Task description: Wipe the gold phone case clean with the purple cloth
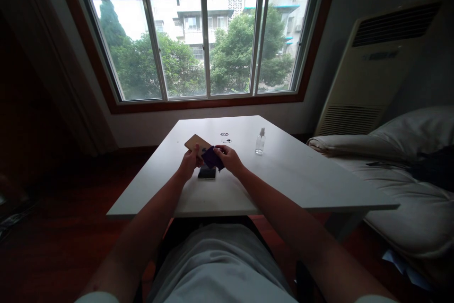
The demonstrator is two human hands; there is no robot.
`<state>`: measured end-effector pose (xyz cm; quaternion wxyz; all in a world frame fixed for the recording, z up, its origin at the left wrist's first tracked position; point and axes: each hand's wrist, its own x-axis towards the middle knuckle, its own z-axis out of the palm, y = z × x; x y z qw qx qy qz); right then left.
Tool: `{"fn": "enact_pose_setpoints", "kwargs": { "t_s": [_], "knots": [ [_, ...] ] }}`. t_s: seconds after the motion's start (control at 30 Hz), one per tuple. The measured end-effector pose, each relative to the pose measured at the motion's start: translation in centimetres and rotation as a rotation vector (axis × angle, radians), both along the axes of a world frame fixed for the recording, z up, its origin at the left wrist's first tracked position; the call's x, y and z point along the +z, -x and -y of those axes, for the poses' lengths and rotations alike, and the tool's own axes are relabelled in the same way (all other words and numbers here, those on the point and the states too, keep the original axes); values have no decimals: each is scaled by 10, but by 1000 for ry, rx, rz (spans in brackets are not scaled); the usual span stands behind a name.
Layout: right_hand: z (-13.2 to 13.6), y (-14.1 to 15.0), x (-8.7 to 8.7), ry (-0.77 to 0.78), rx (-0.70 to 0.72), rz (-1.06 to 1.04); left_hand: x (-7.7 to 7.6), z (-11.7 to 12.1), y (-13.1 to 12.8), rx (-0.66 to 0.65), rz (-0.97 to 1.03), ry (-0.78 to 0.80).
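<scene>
My left hand is closed on a gold smartphone, tilted above the table with its back up. In my right hand is a dark purple cloth, gripped at its upper right and lying against the right end of the gold phone. Below both hands a second phone, with a dark screen, lies flat on the white table. The cloth and my left hand hide its far part.
A clear spray bottle stands upright to the right. Two small round items lie beyond my hands. A sofa is at the right, near a floor-standing air conditioner. A window faces me.
</scene>
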<state>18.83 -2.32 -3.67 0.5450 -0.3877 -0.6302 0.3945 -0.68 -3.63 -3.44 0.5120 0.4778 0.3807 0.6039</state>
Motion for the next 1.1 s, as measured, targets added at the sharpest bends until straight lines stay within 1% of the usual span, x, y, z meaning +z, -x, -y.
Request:
{"fn": "enact_pose_setpoints", "kwargs": {
  "t_s": [0.07, 0.13, 0.2, 0.27, 0.37, 0.53, 0.6, 0.67, 0.83, 0.93, 1.1],
  "knots": [
    [3, 2, 3, 121, 185, -146, 0, 1, 0, -2, 6, -8],
    [4, 2, 5, 205, 322, -268, 1, 2, 1, -1, 10, -13],
    [3, 1, 6, 258, 398, -329, 1, 3, 1, 0, -6, -17],
    [1, -1, 5, 281, 403, -338, 1, 3, 1, 21, -47, -5],
    [-2, -3, 4, 294, 339, -283, 0, 0, 3, 93, -80, 15],
    [-6, -1, 0, 277, 233, -175, 0, -7, 10, 238, -5, 64],
    [-8, 0, -1, 260, 188, -140, 0, -8, 12, 263, 5, 84],
    [-10, 1, -2, 219, 128, -105, 1, -8, 13, 251, -3, 77],
    [-13, -4, -6, -13, -81, 40, 3, -6, 11, 181, -17, 36],
    [-14, -8, -6, -113, -208, 141, 4, -5, 10, 152, -1, 25],
    [-12, -13, -2, -209, -373, 148, 4, -4, 11, 130, 35, 21]
  ]
}}
